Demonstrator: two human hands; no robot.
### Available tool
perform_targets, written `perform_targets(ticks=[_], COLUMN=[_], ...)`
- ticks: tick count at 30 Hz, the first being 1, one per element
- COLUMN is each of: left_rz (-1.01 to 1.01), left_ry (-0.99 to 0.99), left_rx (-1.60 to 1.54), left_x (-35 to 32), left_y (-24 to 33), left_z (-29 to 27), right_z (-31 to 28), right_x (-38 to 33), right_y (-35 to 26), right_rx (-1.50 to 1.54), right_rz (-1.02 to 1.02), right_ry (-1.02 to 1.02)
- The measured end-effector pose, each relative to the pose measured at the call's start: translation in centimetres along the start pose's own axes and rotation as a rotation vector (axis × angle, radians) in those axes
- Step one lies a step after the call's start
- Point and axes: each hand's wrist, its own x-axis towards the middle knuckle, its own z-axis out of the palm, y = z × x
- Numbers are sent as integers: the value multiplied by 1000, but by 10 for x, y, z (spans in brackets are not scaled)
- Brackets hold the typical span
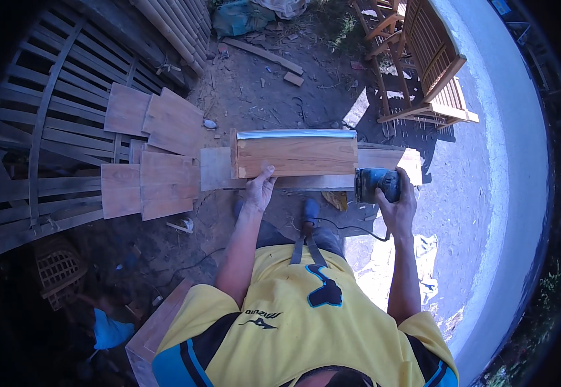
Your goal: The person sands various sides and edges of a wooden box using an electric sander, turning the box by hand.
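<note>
A rectangular wooden box piece (296, 153) with a pale, shiny top edge lies on a long plank (384, 160) in front of me. My left hand (259, 188) rests on its near left corner, thumb on the face, holding it down. My right hand (398, 205) grips a blue electric sander (376, 183) at the right end of the box, resting on the plank. A black power cord (351, 227) trails from the sander toward my body.
Several flat wooden boards (154, 151) lie stacked to the left over slatted wooden panels (41, 138). A slatted wooden chair (422, 64) stands at the upper right beside a white wall (513, 161). Dirt ground with scraps lies beyond. A wooden block (154, 329) sits by my left side.
</note>
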Motion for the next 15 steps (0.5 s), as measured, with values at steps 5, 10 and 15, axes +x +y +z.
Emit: perform_targets(ticks=[5, 10, 15], left_rz=[-225, -160, 612], left_ry=[130, 39, -107], left_rx=[233, 856, 1209], left_x=[-32, -62, 44], left_y=[29, 106, 153], left_z=[18, 3, 23], right_z=[45, 81, 132], right_x=[33, 40, 24], right_y=[-48, -74, -109], right_rx=[-155, -290, -275], right_rz=[60, 197, 86], right_ry=[-33, 48, 75])
